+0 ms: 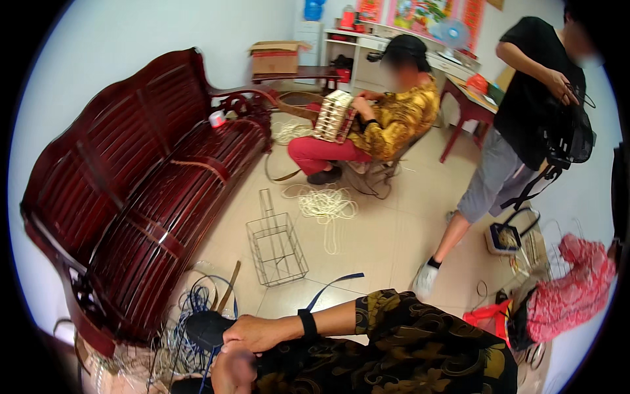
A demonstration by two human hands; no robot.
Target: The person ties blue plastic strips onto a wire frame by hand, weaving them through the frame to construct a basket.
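Observation:
My right hand (252, 332), with a black band on its wrist, reaches across from the right in a dark patterned sleeve; its fingers are bent closed. Directly below it is my left hand (224, 373), partly blurred, its fingers curled close against the right. What they grip is hidden. A dark rounded object (205, 328) sits beside the right hand's fingers. A blue strip (336, 281) sticks up behind my right forearm. To the left of my hands lies a tangle of blue and pale strips (190, 299).
A wire basket frame (277, 251) stands on the floor ahead, near coiled pale cord (327, 202). A dark red wooden bench (157, 197) lines the left. A seated person (400, 115) handles a woven basket (335, 117); another person (531, 98) stands right, holding a black bag (569, 134).

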